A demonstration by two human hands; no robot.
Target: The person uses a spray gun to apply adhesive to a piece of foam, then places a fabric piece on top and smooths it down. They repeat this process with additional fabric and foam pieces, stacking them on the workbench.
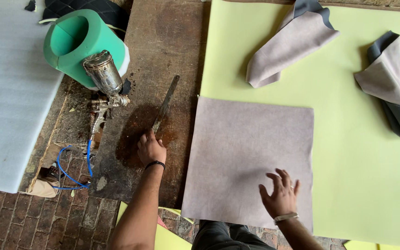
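the left hand (151,149) is closed around the handle end of a long, narrow blade (165,105), which may be a knife or a scraper, since the view is too dim on the dark wood to say which; the tool's long axis runs up and slightly to the right, away from the person, its far tip ending near the edge of the yellow-green foam sheet (362,153). it lies on the stained wooden board (163,41) that serves as the tabletop, well to the left of the grey square of fabric (248,157). the right hand (281,194) is open, fingers spread, pressed flat on the near right part of that square, gripping nothing. so the left hand is the one on the tool, and the square lies just to the right of it, with its left edge running parallel to the edge of the board. beyond the blade, up and to the left, a metal spray gun (103,78) with a shiny cup stands beside a green foam roll (77,41), a blue hose (70,171) trailing from it toward the brick floor (33,222). a white foam sheet (10,92) fills the far left. two loose folded pieces of grey fabric (288,46) lie on the far part of the foam. no labels or signs show
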